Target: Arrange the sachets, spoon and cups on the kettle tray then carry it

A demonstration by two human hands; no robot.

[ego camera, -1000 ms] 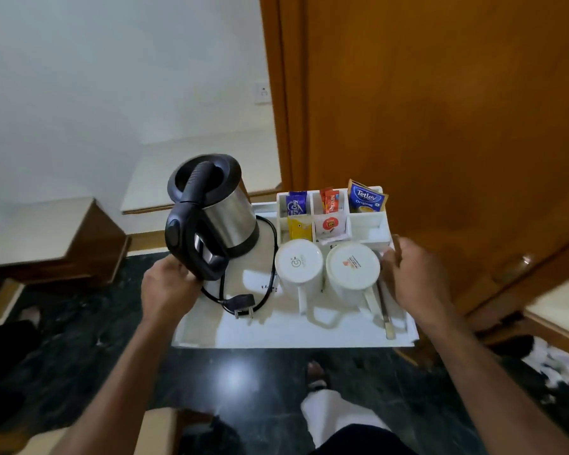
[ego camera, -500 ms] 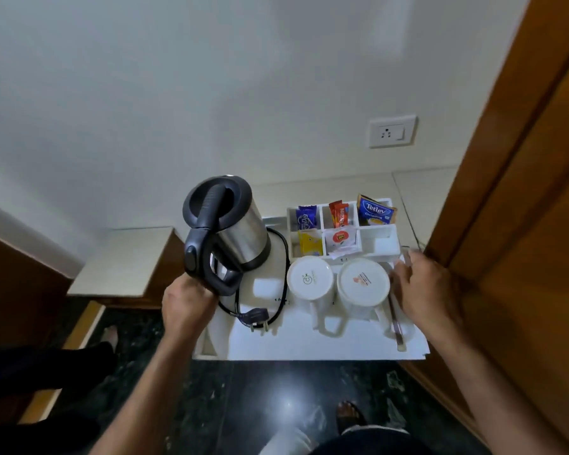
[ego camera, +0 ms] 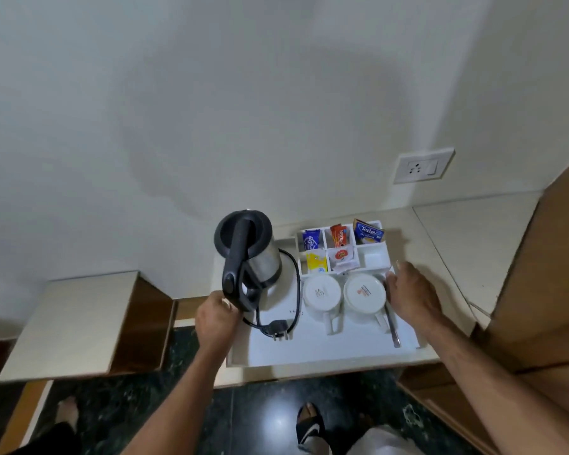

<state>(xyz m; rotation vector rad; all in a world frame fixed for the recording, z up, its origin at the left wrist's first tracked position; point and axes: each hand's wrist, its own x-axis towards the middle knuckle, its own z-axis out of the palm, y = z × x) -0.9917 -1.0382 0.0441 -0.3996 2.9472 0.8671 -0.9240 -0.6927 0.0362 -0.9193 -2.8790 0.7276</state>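
White tray [ego camera: 326,351] is over the beige counter [ego camera: 473,224], near edge about at the counter's front lip; can't tell if it's resting or just above. Your left hand [ego camera: 216,318] is closed on the tray's left edge, right hand [ego camera: 414,295] gripping the right edge. Sachets [ego camera: 339,246] sit in the far compartments, two cups [ego camera: 342,295] upside down in front, spoon [ego camera: 391,326] along the right side.

Risks: kettle [ego camera: 248,257] is tall and at the left; tilt and it tips. Spoon lies loose and can slide off. Plug [ego camera: 280,328] could dangle. Keep it level.
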